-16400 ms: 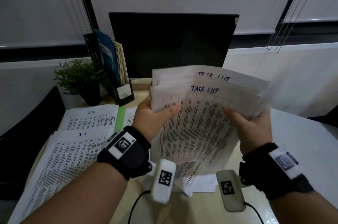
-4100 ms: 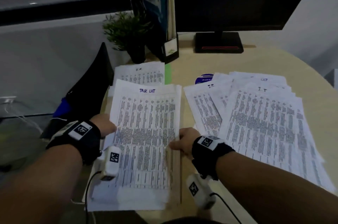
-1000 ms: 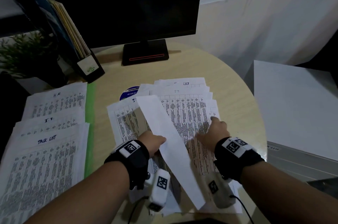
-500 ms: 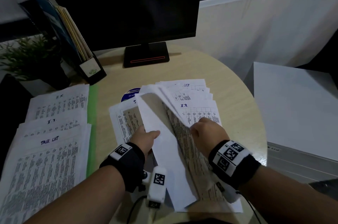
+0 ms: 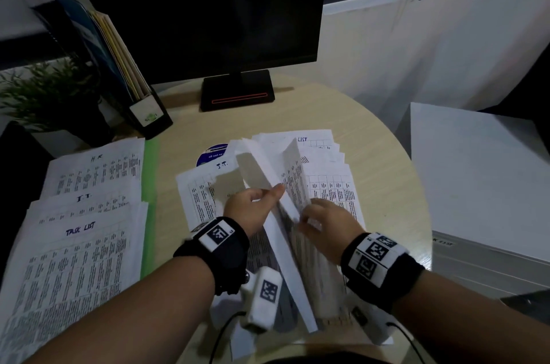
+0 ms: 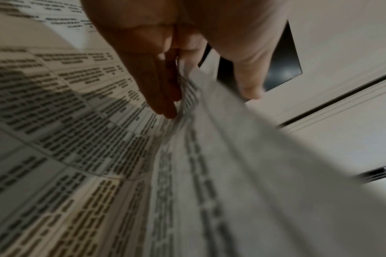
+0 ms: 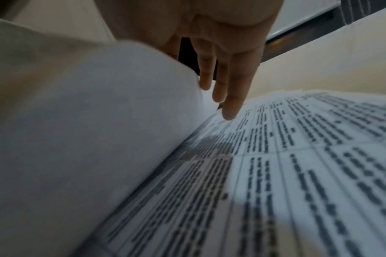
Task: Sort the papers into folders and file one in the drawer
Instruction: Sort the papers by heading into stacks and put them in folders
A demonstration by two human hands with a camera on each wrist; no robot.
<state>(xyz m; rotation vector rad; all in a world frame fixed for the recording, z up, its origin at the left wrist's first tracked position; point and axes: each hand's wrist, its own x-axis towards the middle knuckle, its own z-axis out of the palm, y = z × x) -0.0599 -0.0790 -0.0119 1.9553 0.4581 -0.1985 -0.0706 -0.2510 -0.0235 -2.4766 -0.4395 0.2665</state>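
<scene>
A loose pile of printed papers (image 5: 330,188) lies fanned out in the middle of the round desk (image 5: 297,113). My left hand (image 5: 268,194) pinches several sheets (image 5: 268,173) lifted from that pile, thumb on top and fingers (image 6: 161,97) underneath, so they stand on edge. My right hand (image 5: 309,215) is just right of them; its straight fingers (image 7: 229,107) touch the printed page (image 7: 297,156) below the raised sheets (image 7: 88,121). Its thumb is hidden. At the left lie stacks headed HR (image 5: 98,167), IT (image 5: 83,200) and TASK LIST (image 5: 80,232).
A green folder edge (image 5: 150,185) shows beside the left stacks. A file holder with folders (image 5: 125,72), a plant (image 5: 50,90), a monitor (image 5: 208,6) and a disc (image 5: 209,154) stand behind. A white cabinet (image 5: 482,185) sits to the right of the desk.
The left hand has raised the lifted sheets further upright. The right hand has slid left and lower against them, its fingers now flat on the page underneath.
</scene>
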